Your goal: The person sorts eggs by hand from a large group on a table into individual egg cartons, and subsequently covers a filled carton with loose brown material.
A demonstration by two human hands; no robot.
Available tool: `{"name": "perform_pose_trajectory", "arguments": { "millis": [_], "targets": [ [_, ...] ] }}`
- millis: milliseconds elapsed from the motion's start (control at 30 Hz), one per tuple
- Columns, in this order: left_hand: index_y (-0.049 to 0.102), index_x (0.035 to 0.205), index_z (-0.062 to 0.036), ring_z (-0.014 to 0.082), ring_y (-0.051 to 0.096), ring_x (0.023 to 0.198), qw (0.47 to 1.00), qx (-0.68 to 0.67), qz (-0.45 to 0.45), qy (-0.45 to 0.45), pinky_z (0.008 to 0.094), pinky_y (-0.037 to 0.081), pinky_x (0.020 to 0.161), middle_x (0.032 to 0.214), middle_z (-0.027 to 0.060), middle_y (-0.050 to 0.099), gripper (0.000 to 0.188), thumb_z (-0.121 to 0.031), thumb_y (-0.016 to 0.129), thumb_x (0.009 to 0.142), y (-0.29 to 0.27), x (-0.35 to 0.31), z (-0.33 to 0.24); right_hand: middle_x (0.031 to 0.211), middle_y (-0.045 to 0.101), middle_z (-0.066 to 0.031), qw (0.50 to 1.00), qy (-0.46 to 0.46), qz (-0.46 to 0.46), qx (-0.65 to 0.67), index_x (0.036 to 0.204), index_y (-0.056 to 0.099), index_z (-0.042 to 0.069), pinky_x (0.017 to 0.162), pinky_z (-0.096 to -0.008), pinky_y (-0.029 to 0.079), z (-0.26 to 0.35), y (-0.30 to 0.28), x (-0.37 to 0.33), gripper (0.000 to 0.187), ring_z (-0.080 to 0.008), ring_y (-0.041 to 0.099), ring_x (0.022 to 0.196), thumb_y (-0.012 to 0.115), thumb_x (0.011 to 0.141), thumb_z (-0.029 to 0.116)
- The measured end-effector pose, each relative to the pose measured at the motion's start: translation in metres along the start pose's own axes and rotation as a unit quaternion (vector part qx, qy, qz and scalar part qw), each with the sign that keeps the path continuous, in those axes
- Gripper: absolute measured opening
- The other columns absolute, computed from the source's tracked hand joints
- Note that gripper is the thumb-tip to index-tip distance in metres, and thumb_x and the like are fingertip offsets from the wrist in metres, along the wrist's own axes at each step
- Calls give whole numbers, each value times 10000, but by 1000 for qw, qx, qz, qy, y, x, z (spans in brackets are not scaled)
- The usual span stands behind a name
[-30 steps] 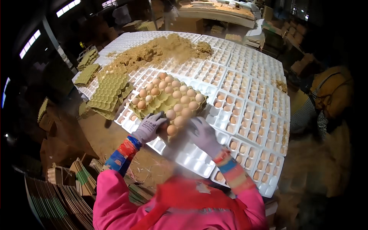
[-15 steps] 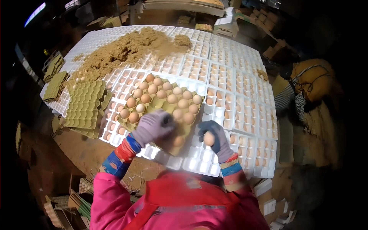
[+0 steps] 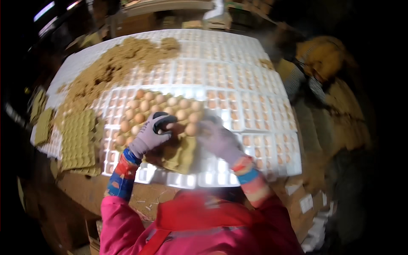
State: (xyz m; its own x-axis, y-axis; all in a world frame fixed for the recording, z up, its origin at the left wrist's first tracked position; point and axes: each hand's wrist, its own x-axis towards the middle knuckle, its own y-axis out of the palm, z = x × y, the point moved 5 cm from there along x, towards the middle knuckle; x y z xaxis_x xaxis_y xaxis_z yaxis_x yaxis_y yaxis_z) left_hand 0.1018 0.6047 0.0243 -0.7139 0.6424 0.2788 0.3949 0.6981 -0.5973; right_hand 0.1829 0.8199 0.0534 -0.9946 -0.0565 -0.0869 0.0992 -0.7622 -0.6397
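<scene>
An olive pulp egg tray (image 3: 183, 156) lies on top of white plastic trays, with several brown eggs (image 3: 181, 114) in its far and left parts and bare cups at its near right corner. My left hand (image 3: 149, 135), in a lavender glove with dark fingertips, is over the tray's middle. Its thumb and fingers curl round an egg (image 3: 171, 126). At the tray's right edge is my right hand (image 3: 219, 139), gloved alike and smeared by motion; whether it holds anything is hidden. Below it are unfilled cups of a white plastic tray (image 3: 214, 172).
White trays with eggs (image 3: 259, 110) cover the table. A heap of brown, crumbly material (image 3: 112, 63) lies across the far left. Stacked pulp trays (image 3: 78, 138) stand at the left edge. An orange-brown bundle (image 3: 325, 57) is beyond the table's right side.
My right hand, which held an egg over the white tray, has moved to the pulp tray's edge. An egg at the pulp tray's near right corner is gone. The view has shifted.
</scene>
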Motion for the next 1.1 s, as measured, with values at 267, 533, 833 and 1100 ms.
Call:
{"name": "perform_pose_trajectory", "arguments": {
  "millis": [267, 533, 833, 1100],
  "targets": [
    [647, 1104, -204, 359, 537, 1001, 884, 453, 115, -8, 449, 495, 806, 1166, 127, 521, 542, -123, 747, 578, 41, 47, -13, 1242, 500, -118, 973, -58, -124, -186, 1037, 638, 167, 819, -438, 520, -35, 45, 47, 372, -320, 564, 1105, 748, 720, 327],
    [599, 1218, -28, 189, 585, 1077, 959, -150, 13, -241, 302, 509, 897, 1228, 80, 568, 481, -119, 745, 769, 47, 12, -38, 1067, 645, -124, 900, 135, -401, 106, 1078, 660, 19, 819, -364, 521, -230, -117, -166, 464, -234, 617, 987, 858, 697, 194],
    [589, 1279, -150, 338, 617, 1036, 952, 125, 271, 62, 431, 514, 910, 1260, 202, 513, 594, -427, 728, 772, 407, 102, -220, 1255, 547, -154, 842, 303, -422, -142, 1222, 625, 195, 792, -397, 547, -378, -173, -279, 371, -331, 659, 922, 581, 884, 340],
    [532, 1302, -117, 330, 565, 1123, 923, 187, 335, -25, 456, 506, 893, 1320, 161, 447, 586, -337, 703, 787, 438, 97, -193, 1045, 664, -199, 847, 229, -447, -173, 1223, 623, 83, 806, -446, 522, -408, -201, -233, 374, -376, 650, 896, 565, 896, 255]
  ]
}}
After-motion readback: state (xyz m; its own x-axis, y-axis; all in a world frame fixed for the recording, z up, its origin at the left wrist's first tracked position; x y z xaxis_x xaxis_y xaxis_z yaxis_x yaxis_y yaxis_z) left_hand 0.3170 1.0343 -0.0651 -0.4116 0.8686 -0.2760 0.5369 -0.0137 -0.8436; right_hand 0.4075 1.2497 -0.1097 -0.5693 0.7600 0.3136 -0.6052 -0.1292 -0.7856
